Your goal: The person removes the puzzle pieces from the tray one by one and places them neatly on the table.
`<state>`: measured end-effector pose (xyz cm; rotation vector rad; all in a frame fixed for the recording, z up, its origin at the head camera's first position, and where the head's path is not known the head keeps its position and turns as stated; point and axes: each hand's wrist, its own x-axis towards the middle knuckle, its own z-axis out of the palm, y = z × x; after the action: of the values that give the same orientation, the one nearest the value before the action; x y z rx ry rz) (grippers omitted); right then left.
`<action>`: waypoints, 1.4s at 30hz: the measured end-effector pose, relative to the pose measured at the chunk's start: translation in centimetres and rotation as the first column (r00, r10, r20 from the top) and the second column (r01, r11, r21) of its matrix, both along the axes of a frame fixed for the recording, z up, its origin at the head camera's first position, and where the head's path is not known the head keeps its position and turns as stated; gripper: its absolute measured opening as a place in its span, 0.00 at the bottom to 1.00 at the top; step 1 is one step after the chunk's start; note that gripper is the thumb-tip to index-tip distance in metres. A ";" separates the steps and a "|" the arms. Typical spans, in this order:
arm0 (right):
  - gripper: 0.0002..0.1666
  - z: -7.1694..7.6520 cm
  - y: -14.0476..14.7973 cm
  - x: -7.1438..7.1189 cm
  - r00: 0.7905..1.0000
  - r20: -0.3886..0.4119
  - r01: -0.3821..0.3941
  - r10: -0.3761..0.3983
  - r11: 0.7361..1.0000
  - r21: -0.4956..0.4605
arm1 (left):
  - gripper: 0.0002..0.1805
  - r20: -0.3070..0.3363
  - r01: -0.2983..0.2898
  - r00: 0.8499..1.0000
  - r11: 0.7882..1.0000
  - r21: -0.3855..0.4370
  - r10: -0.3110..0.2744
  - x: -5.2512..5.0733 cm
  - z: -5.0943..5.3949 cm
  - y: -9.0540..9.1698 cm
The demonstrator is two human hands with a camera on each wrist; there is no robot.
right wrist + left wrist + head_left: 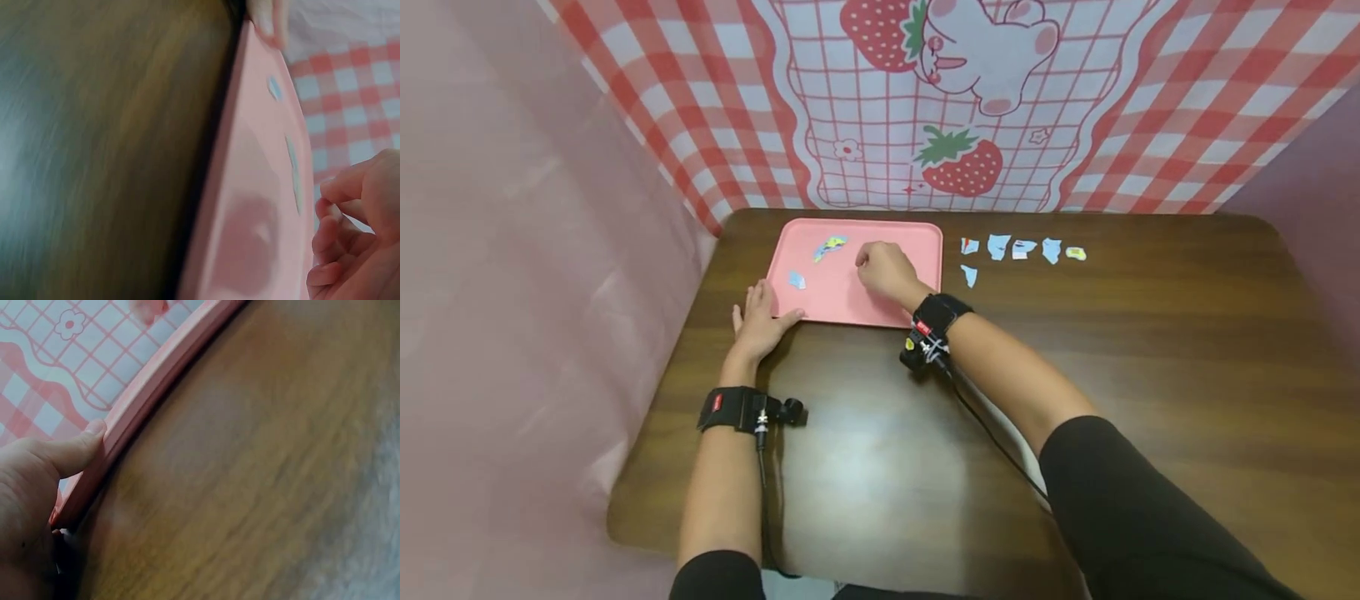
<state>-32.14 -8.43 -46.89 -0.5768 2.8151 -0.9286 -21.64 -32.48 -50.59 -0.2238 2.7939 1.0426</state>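
Observation:
A pink tray (865,310) lies on the table with a joined cluster of blue-and-yellow scraps (830,247) and a single pale blue scrap (797,280) on it. At the tray's near-left corner is my left hand (758,327), fingers spread and fairly straight; its thumb (84,447) touches the rim in the left wrist view. My right hand (887,271) hovers over the tray's right half, right of the scraps. In the right wrist view, that hand's curled fingers (337,240) bring thumb and index tips together, with no scrap clearly visible between them.
Right of the tray, several scraps lie in a row, among them a blue one (998,247) and a yellow one (1076,253); another (970,275) lies below the row's left end. A strawberry-patterned checked cloth (880,108) hangs behind the wooden table (1150,350).

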 end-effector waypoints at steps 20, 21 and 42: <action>0.13 -2.7 -8.6 0.3 0.994 -0.009 -0.108 0.109 0.993 0.045 | 0.54 -0.040 -0.071 0.997 0.997 0.004 0.072 -0.7 -0.4 1.1; 0.14 -2.8 -8.8 0.3 0.994 -0.014 -0.108 0.109 0.993 0.057 | 0.54 -0.039 -0.073 0.997 0.997 0.002 0.073 -0.6 -0.4 1.1; 0.12 0.5 -3.2 2.0 0.995 0.047 -0.073 0.084 0.978 -0.197 | 0.56 -0.033 -0.030 0.999 1.000 0.006 0.030 -0.3 0.0 0.2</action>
<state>-30.15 -11.63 -46.40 -0.6700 2.6497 -1.1939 -21.92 -32.27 -50.63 -0.2508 2.8253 1.0709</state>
